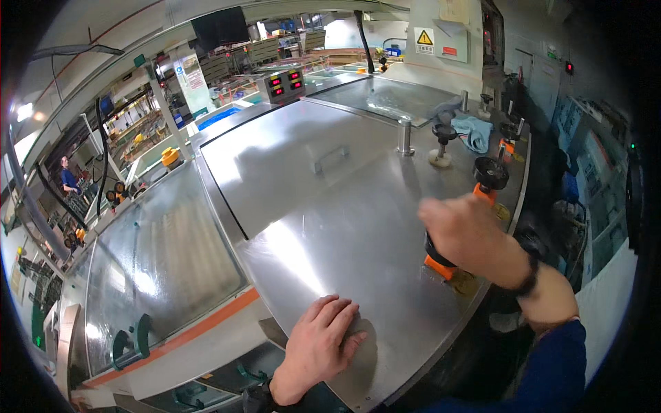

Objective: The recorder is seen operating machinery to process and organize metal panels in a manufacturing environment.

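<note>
Steel forms the top (368, 265), where we see the left hand (320, 344) resting flat, fingers slightly parted, holding nothing. Rightward, the right hand (471, 235) curls over a black knob (436, 253) near the right edge; whether its fingers grip, we cannot tell. Turning would likely go best if we keep the left braced.

Left hand (322, 341) on steel panel (372, 275), lower centre, blurred right hand (471, 234) over black-and-orange valve (439, 268), right of centre, light-blue cloth (475, 134), upper right
</note>
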The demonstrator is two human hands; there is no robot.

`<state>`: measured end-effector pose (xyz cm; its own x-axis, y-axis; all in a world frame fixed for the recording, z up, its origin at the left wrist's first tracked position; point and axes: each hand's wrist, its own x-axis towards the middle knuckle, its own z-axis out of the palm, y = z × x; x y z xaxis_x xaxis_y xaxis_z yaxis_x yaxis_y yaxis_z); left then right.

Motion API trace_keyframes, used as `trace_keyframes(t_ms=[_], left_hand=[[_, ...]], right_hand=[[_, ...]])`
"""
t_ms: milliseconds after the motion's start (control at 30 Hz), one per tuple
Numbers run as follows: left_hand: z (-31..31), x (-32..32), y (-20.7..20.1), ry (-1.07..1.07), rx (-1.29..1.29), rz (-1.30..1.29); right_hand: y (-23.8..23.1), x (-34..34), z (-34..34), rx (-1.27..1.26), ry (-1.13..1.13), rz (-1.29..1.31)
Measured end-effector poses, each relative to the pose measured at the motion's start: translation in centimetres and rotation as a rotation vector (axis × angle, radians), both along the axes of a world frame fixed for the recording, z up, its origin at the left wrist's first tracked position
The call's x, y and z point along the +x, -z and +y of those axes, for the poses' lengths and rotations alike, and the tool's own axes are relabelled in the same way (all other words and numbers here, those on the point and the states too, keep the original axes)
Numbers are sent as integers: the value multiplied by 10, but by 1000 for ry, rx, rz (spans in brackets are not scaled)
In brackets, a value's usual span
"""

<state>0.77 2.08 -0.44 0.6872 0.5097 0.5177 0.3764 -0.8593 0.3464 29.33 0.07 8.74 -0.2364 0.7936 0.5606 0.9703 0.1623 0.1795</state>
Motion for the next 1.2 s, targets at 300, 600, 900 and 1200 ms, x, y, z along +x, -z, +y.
trace_keyframes(t_ms=[300,600,900,1200], left_hand=[[-11,3,3,-94,7,63],[-9,5,-1,-64,-25,15],[-14,5,-2,-149,-17,19],[-24,15,-8,-259,-93,62]], right_hand=[[13,33,-23,149,-56,75],[3,11,-23,103,-84,11],[-5,123,23,-61,-218,474],[-12,251,72,-79,-190,1117]])
